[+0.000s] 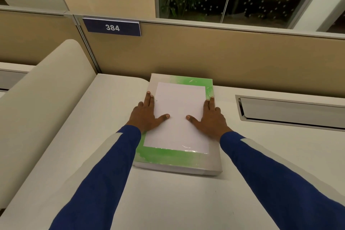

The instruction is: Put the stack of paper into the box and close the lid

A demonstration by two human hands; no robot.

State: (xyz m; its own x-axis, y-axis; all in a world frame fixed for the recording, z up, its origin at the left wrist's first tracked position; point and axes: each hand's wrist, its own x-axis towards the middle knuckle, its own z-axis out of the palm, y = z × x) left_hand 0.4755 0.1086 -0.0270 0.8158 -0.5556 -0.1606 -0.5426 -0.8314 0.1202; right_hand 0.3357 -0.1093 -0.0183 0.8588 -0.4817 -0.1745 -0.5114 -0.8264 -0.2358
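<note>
The left hand (144,115) and right hand (211,117) lie flat and spread on the box (179,160), which rests shut on the counter (93,117), apparently pressing its lid (178,115) down.

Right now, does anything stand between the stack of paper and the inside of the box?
Yes, it seems so: the stack of paper lies on top of the box, whose lid looks shut, so the lid itself is in the way. Nothing separates the left hand and right hand from the paper.
</note>
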